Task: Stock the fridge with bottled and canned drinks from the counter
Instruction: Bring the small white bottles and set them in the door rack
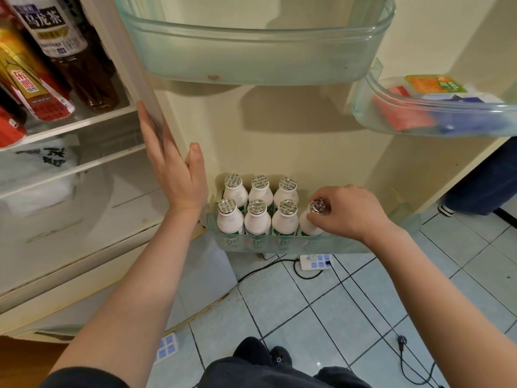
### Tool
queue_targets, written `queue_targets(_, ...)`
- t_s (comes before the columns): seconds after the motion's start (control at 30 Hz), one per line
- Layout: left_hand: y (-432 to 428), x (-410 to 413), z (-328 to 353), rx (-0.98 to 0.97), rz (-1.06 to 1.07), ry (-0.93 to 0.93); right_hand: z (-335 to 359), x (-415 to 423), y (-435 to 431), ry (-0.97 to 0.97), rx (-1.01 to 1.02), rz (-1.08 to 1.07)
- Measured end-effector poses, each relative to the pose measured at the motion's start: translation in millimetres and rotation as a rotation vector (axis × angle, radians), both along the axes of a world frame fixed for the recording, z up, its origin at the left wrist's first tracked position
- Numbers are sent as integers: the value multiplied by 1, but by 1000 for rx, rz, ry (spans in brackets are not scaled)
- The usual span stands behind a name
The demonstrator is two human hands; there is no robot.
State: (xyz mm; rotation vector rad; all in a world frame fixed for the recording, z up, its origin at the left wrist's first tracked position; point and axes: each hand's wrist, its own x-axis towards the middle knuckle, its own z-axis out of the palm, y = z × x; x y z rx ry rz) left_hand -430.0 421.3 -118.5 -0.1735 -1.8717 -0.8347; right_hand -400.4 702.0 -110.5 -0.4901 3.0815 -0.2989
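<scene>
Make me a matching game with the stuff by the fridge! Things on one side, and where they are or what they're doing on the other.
Things:
1. left hand
2. right hand
3. power strip
4. brown tea bottle

Places or states:
A. on the tiled floor
B. on a fridge shelf
C. flat against the fridge edge
D. pinching a white bottle by its top

Pairs: 1-C, 2-D, 3-A, 4-B.

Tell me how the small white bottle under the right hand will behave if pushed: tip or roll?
The small white bottle, gripped at its foil top by the right hand, looks tall and narrow, so it probably tips easily; the neighbouring bottles and door shelf wall should catch it. Being round, it would likely roll if laid down.
</scene>
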Motion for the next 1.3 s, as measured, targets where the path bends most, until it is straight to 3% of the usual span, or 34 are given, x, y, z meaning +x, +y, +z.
queue_targets(0.2, 0, 1, -1, -15, -3, -10, -4, 5, 4, 24, -50, -1)
queue_targets(0.3, 1, 0, 0, -19, 4, -4, -1, 11, 13, 112, -198, -23)
queue_targets(0.47, 2, 0, -1, -9, 11, 0, -1, 15, 35, 230, -238, -147)
queue_targets(0.67, 3, 2, 1, -21, -6, -12, -9, 17, 56, 6, -169, -251)
queue_targets(1.3, 6, 5, 3, -18, -7, -25, -16, -26, 21, 103, -256, -363)
